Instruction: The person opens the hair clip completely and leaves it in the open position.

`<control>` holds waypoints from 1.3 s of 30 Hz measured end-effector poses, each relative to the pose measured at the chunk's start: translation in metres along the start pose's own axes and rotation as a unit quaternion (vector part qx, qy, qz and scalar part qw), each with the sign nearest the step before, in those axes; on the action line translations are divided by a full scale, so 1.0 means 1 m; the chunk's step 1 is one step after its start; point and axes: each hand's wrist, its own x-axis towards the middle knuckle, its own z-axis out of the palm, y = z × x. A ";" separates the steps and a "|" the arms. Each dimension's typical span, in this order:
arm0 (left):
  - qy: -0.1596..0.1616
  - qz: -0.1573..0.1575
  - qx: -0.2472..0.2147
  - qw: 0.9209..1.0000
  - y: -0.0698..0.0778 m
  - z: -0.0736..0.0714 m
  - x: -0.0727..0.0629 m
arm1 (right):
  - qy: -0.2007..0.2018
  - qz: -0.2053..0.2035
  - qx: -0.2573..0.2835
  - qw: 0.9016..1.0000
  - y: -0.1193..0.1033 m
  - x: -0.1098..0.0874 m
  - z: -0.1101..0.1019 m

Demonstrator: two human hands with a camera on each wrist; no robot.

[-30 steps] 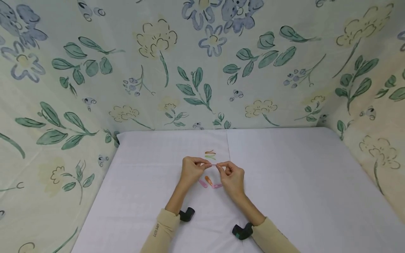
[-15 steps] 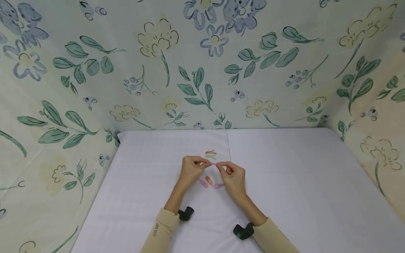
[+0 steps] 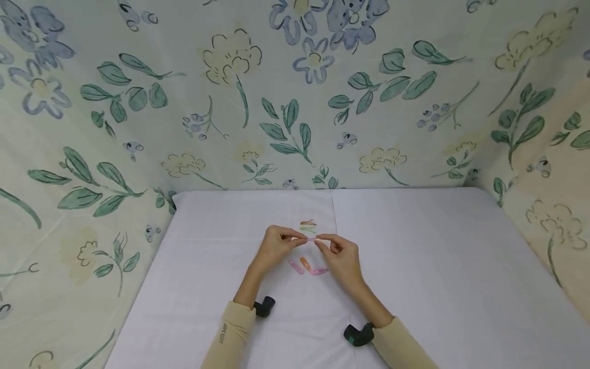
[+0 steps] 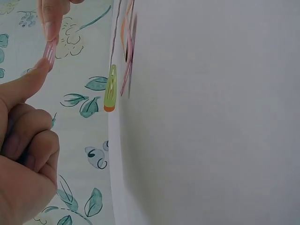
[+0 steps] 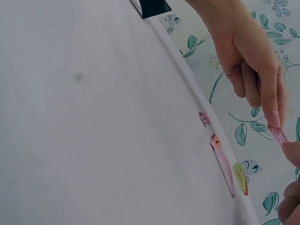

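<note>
I am seeing a flowered cloth (image 3: 299,110) hanging behind and beside a white table (image 3: 442,266); a left sleeve (image 3: 228,335) and a right sleeve (image 3: 403,346) are reaching in from the near side; the right hand (image 3: 342,260) and the left hand (image 3: 275,247) are facing each other, thumb and finger of each pinching narrowly, both gripping one pink hair clip (image 3: 311,240) between them above the table; in my left wrist view that hand's other fingers are lying curled; beyond the hands a brown-orange clip (image 3: 307,223) is lying just beside a green clip (image 3: 307,229); nearer me a pink clip (image 3: 296,266), an orange clip (image 3: 305,264) and a second pink clip (image 3: 319,272) are lying close together.
</note>
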 end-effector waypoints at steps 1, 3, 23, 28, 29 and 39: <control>-0.004 0.001 0.008 1.000 0.000 -0.001 0.001 | -0.006 0.006 -0.003 1.000 0.001 0.001 -0.002; -0.013 0.001 0.020 1.000 -0.001 -0.001 0.004 | -0.019 0.022 -0.004 1.000 0.002 0.002 -0.005; -0.055 -0.059 0.083 0.993 -0.026 -0.007 0.043 | -0.100 0.056 -0.132 0.985 0.019 0.036 0.002; -0.060 -0.068 0.097 0.991 -0.028 -0.006 0.045 | -0.110 0.055 -0.146 0.982 0.017 0.036 0.001; -0.063 -0.070 0.097 0.991 -0.027 -0.006 0.045 | -0.109 0.058 -0.147 0.981 0.017 0.035 0.001; -0.056 -0.087 0.108 0.989 -0.027 -0.002 0.048 | -0.120 0.065 -0.138 0.981 0.017 0.037 -0.006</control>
